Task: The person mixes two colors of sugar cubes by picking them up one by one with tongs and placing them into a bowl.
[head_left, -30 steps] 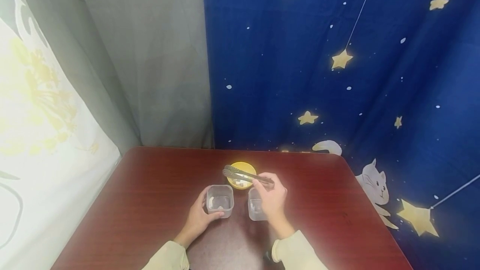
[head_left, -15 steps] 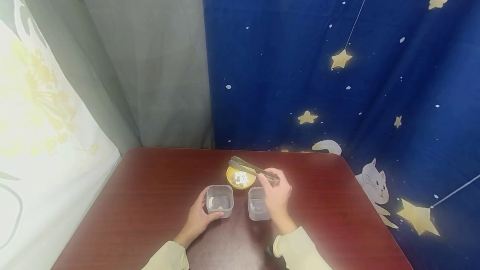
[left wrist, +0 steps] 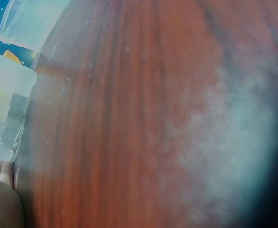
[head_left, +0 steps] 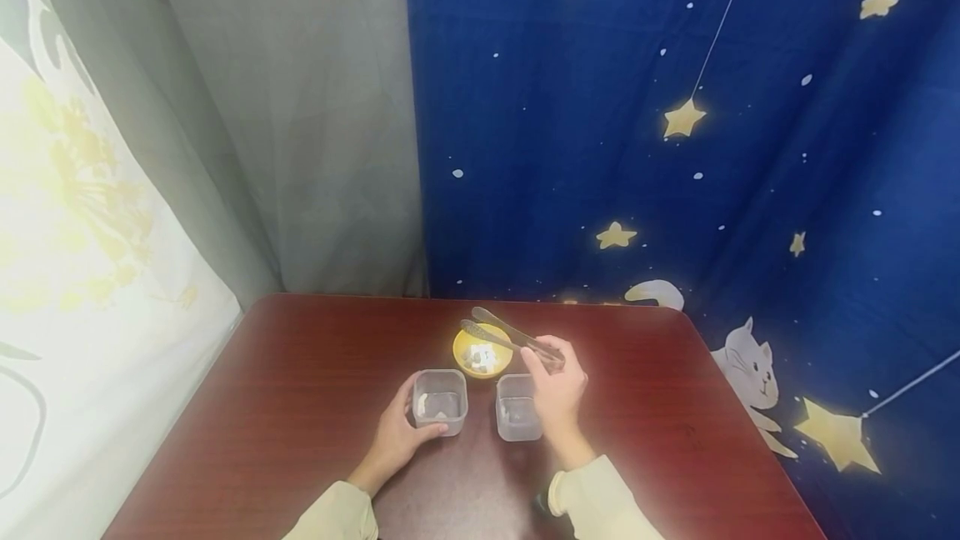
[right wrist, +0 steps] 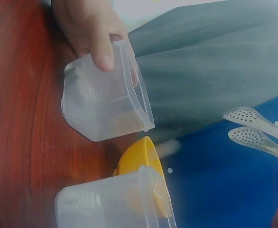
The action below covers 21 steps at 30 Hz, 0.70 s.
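Above the yellow bowl (head_left: pixel 482 352), your right hand (head_left: pixel 557 394) pinches the handle end of the metal tongs (head_left: pixel 510 334), thumb and fingers curled round them. The two perforated tips stand slightly apart and, as far as the right wrist view shows, carry nothing. Small white pieces (head_left: pixel 481 357) lie in the bowl. Judgement: lower the tips straight down onto one piece, close them slowly, and lift only once the piece sits square between them; a slanted grab would likely flick it out.

Just in front of that hand stands the right clear container (head_left: pixel 516 417), with something pale inside; its contents cannot be told exactly. Your left hand (head_left: pixel 393 438) holds the left clear container (head_left: pixel 439 402), thumb on its near wall and fingers round the far side, steadying it on the table (head_left: pixel 300 390). Keep that hold firm so the container does not slide.

Table: dark red wood grain, glossy. Behind it hang a grey curtain (head_left: pixel 300 123), a blue cloth with stars and a cat (head_left: pixel 675 148), and at left a white flowered cloth (head_left: pixel 82 215).
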### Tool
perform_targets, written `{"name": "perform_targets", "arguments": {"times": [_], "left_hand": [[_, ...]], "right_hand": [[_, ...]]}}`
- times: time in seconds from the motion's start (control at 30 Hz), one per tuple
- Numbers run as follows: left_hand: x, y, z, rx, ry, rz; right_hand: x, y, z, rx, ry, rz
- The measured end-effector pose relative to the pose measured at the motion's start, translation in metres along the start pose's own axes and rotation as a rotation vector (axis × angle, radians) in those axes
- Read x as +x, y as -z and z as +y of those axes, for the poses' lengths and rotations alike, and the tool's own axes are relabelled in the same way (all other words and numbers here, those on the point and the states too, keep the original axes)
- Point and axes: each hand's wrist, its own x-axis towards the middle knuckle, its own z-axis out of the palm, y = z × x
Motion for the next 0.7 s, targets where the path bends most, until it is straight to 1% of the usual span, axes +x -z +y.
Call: {"name": "perform_targets", "arguments": {"times": [0.07,0.1,0.23,0.7], "left_hand": [[0.000,0.000,0.000,0.000,0.001,0.001],[0.000,0.000,0.000,-0.002,0.000,0.003],[0.000,0.000,0.001,-0.008,-0.001,0.007],[-0.002,0.000,0.002,-0.002,-0.005,0.015]], "right_hand": [[-0.001,0.000,-0.001,-0.002,-0.010,-0.006],[-0.002,0.000,-0.007,-0.003,-0.017,-0.011],[-0.005,0.000,-0.009,-0.029,-0.050,-0.026],[-0.023,-0.003,-0.003,-0.068,-0.097,-0.145]]}}
